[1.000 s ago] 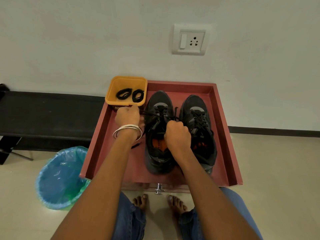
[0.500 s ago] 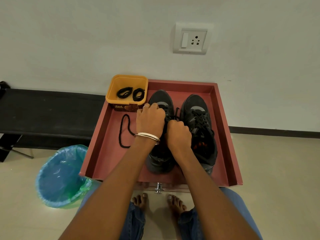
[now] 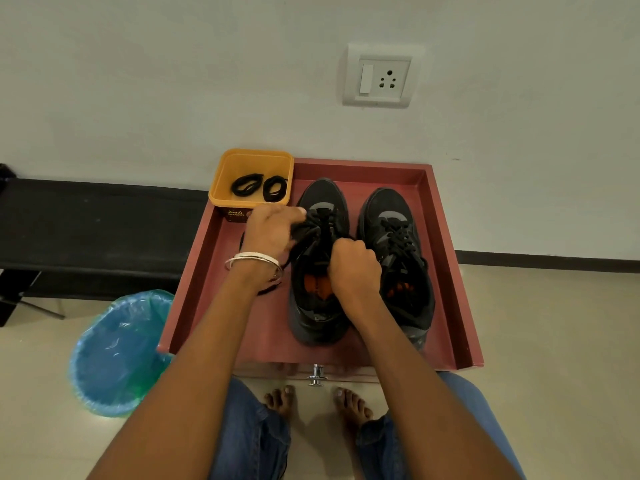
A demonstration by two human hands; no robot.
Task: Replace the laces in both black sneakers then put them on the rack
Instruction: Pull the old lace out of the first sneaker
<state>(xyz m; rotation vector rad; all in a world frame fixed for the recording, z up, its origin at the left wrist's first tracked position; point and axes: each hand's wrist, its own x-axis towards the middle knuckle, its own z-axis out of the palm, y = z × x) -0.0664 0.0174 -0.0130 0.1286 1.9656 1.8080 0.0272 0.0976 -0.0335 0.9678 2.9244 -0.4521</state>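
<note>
- Hands at work on a pair of black sneakers standing side by side, toes toward the wall, in a shallow red tray (image 3: 446, 271).
- Left hand (image 3: 272, 233), bangles (image 3: 254, 259) on its wrist, has its fingers curled and pinched on the lace (image 3: 304, 225) of the left sneaker (image 3: 320, 306), at the eyelets just behind the toe.
- Right hand (image 3: 355, 268) sits just beside the left-hand fingers, balled over the tongue of the same shoe; its fingers are curled tight, apparently on the tongue or lace, though exactly what they grasp is hidden beneath the knuckles.
- Loose end of the lace trails on the tray floor below the left wrist.
- Right sneaker (image 3: 394, 258), fully laced, stands just to the right of the right-hand fingers, untouched.
- Yellow tub (image 3: 221, 188) holding two coiled black laces (image 3: 259, 185) sits in the tray's far left corner, just beyond the left-hand fingers.
- Blue-lined bin (image 3: 117, 355) stands on the floor well to the left of both hands, beside the tray.
- Wall socket (image 3: 379, 76) is mounted on the wall well beyond the fingers.
- Bare feet (image 3: 315, 403) and jeans show below the tray's near edge.
</note>
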